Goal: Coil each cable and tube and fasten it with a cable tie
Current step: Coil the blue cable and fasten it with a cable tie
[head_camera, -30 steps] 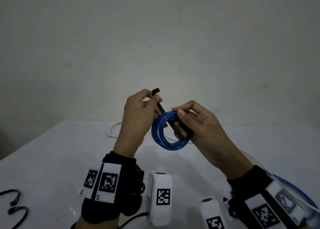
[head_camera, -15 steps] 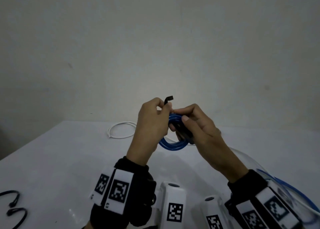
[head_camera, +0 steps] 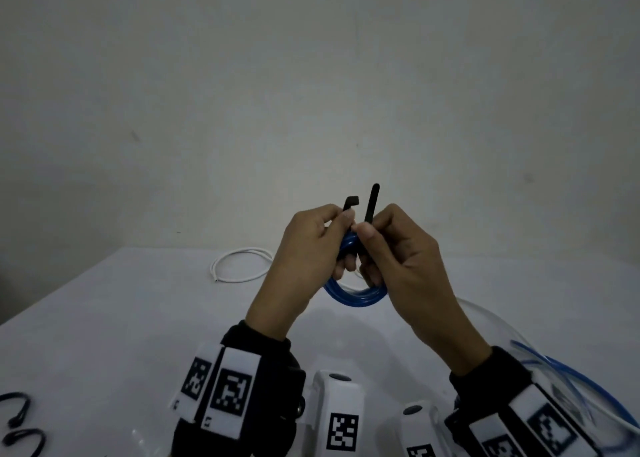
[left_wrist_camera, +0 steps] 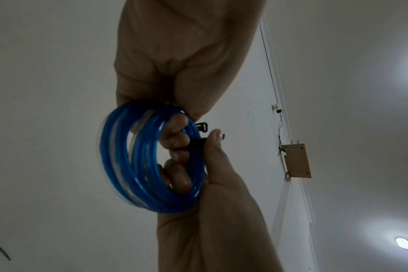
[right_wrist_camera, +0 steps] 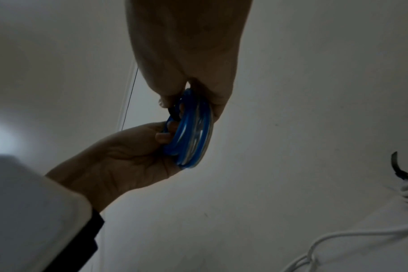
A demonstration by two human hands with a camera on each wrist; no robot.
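Both hands are raised above the white table (head_camera: 104, 318), gripping a coiled blue tube (head_camera: 353, 295) between them: the left hand (head_camera: 304, 259) pinches the head end of a black cable tie (head_camera: 350, 204) against the coil, and the right hand (head_camera: 405, 262) pinches the tie's tail, which stands upright beside it. To fasten it well, the tail likely needs feeding squarely into the head's slot while the left fingers keep the loops bunched so none springs loose.

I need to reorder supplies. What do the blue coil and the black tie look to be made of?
Blue tube coil: likely flexible translucent plastic tubing; it glows glossy blue and lets light through. Black cable tie: matte, thin strap bent round the coil, probably plastic, though fabric cannot be ruled out.
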